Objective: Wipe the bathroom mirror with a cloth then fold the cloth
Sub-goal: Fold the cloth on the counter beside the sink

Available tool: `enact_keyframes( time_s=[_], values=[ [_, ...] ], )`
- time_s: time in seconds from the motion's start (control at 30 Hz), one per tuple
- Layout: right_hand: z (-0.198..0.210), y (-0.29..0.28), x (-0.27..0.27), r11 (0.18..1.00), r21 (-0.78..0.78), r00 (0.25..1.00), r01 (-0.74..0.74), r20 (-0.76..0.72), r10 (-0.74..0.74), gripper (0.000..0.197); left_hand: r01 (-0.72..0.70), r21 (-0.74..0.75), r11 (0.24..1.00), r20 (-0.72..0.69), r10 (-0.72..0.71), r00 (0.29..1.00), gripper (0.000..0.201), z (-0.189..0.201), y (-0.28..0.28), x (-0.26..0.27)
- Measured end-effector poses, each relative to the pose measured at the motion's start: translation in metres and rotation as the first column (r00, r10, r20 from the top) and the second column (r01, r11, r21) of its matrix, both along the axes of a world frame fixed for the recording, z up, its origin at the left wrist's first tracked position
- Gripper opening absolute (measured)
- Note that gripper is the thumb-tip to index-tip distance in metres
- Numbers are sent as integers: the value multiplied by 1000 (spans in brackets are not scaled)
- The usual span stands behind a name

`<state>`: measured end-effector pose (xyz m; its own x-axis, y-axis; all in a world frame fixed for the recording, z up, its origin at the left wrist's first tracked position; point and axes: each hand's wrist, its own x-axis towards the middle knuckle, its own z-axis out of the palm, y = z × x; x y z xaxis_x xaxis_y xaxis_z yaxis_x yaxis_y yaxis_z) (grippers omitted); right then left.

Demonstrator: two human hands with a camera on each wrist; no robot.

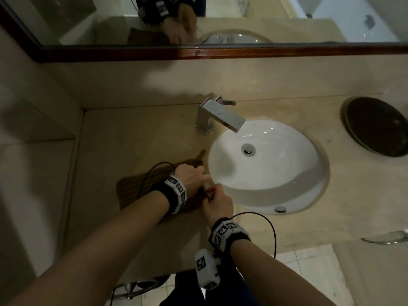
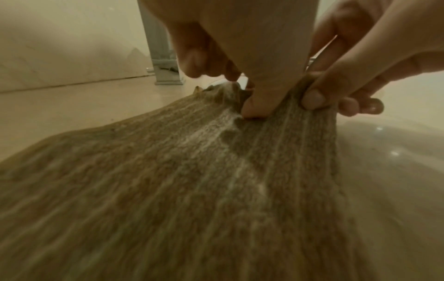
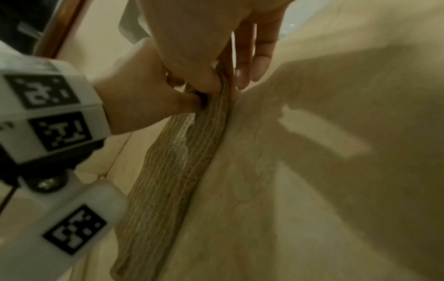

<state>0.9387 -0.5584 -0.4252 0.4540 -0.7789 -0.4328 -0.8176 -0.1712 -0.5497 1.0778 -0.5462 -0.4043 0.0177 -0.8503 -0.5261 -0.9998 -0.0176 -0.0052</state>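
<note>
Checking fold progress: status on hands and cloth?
Left hand presses cloth on the counter. Right hand pinches its edge by the sink. Cloth lies mostly flat. Nothing in the way.

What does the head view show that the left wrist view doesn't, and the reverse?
Head view only: the mirror above, the white sink bowl and drain, a dark plate, both wrist bands. Left wrist view only: the cloth's ribbed weave up close, the left thumb pressing into it, right fingers pinching its lifted edge. Both: the cloth on the counter, the faucet, the left hand and the right hand.
</note>
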Motion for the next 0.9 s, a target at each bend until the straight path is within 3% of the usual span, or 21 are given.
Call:
enact_keyframes(
  time_s=[0.13,0.23,0.3,0.37,0.47,0.6,0.77,0.9],
  values=[
    [-8,6,-2,999,-14,997,52,52,-51,25,-156,-18,988,29,157,987,22,0,8,1],
    [-10,6,-3,991,3,989,133,57,-133,19,-356,-36,934,-125,349,929,16,-2,14,6],
    [-8,8,-3,988,0,986,154,65,-154,18,-537,-68,841,-252,507,824,9,-4,19,9],
    [-8,12,-2,992,-4,987,125,105,-124,17,-707,-78,703,-367,639,676,14,-6,22,9],
    [-11,22,0,999,-46,989,7,150,0,22,-830,-31,556,-484,718,500,16,-11,26,10],
    [-5,35,3,967,-109,955,-231,167,247,15,-931,-12,366,-616,730,295,16,-17,42,16],
    [0,53,17,871,-157,839,-466,233,492,12,-982,150,117,-725,688,-29,55,-17,82,39],
    [-4,72,37,743,-201,735,-639,124,666,12,-990,143,-5,-783,610,-117,67,-17,120,55]
  ],
)
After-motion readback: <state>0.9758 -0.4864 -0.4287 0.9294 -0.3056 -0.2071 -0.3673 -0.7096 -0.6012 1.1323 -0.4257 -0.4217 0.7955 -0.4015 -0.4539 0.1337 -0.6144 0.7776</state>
